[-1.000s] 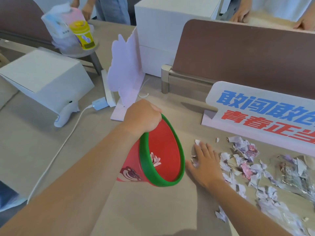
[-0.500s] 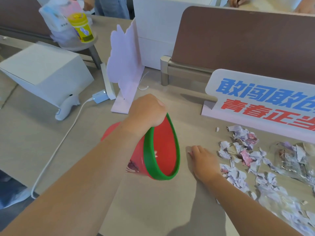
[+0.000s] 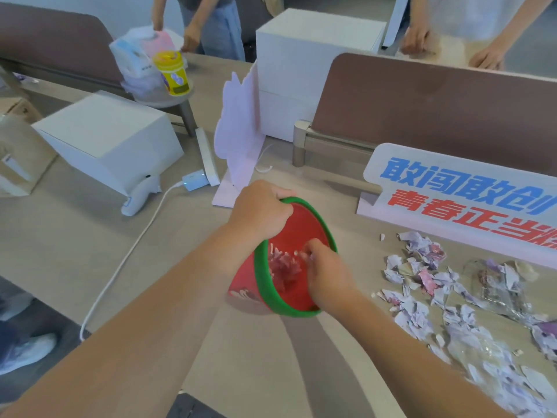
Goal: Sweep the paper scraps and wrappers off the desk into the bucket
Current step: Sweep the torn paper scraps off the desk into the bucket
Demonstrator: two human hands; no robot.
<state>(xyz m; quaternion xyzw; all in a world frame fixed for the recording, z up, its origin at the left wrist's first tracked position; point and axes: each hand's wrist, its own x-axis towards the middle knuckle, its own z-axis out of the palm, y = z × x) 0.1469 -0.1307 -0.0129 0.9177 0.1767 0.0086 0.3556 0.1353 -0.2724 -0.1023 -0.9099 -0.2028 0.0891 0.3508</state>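
Bright even light, soft shadows, wide-angle warping

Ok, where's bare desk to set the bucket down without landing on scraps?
Bare desk lies below the bucket, between the two forearms. A second free patch sits left of the bucket, bounded by the white cable and the desk's near edge. Right of the right hand it is crowded: paper scraps and clear wrappers.

Beige desk [image 3: 90, 251] bears paper scraps [image 3: 422, 312], wrappers [image 3: 497, 285], sign [image 3: 458, 200].

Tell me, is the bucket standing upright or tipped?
Tipped. The bucket lies sideways, its green rim facing the right hand; the left hand grips the rim's top.
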